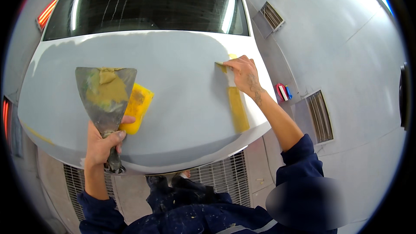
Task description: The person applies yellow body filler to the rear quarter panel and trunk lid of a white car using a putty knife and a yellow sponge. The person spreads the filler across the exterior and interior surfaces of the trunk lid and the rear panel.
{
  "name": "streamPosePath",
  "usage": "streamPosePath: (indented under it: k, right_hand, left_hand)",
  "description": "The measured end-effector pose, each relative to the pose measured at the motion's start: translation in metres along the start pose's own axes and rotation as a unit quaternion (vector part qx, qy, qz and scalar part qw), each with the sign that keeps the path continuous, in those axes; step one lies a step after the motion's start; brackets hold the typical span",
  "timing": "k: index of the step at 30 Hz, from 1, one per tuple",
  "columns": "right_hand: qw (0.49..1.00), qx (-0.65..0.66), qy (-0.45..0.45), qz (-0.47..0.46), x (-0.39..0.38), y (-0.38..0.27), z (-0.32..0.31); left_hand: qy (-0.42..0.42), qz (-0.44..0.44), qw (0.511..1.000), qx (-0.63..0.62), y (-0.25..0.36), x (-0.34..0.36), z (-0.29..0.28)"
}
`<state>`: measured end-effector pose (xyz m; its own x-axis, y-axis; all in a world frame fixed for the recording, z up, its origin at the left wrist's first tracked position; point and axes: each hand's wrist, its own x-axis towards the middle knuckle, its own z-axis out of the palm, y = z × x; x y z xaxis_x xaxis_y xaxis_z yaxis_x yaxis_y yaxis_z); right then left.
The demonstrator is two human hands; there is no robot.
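My left hand is closed round the handle of a wide putty knife, its blade smeared with yellow-green body filler. Pinched in the same hand, beside the blade, is a yellow plastic spreader with dark stains. My right hand grips a small thin spreader between thumb and fingers, its edge at the right side of a car panel coated in grey primer. Below that hand a strip of yellow filler lies along the panel's right edge, and a small patch shows above it.
The car's dark window rises beyond the panel. A thin yellow streak marks the panel's left side. To the right on the floor are a small red, white and blue item and a vent. Floor grating runs below the panel's near edge.
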<state>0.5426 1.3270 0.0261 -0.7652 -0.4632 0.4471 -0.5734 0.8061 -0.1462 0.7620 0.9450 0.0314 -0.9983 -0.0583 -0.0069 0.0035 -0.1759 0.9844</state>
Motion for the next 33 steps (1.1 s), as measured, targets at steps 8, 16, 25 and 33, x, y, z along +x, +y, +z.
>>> streamPosePath:
  k: [8,16,25,33]
  right_hand:
    - [1.0,0.025,0.01,-0.005,-0.016,-0.003,-0.021]
    - [1.0,-0.001,0.004,-0.012,-0.024,0.001,-0.001]
    - [0.999,0.0,0.042,-0.011,-0.001,0.009,-0.004]
    - [0.999,0.036,-0.012,-0.017,-0.04,-0.009,-0.032]
  left_hand:
    - [-0.027,-0.006,1.0,0.01,-0.005,0.002,-0.007]
    - [-0.011,-0.007,1.0,0.0,-0.004,0.0,-0.005]
    - [-0.014,-0.007,1.0,-0.008,-0.005,0.002,-0.004]
    - [-0.013,0.001,1.0,-0.005,-0.011,0.004,-0.009]
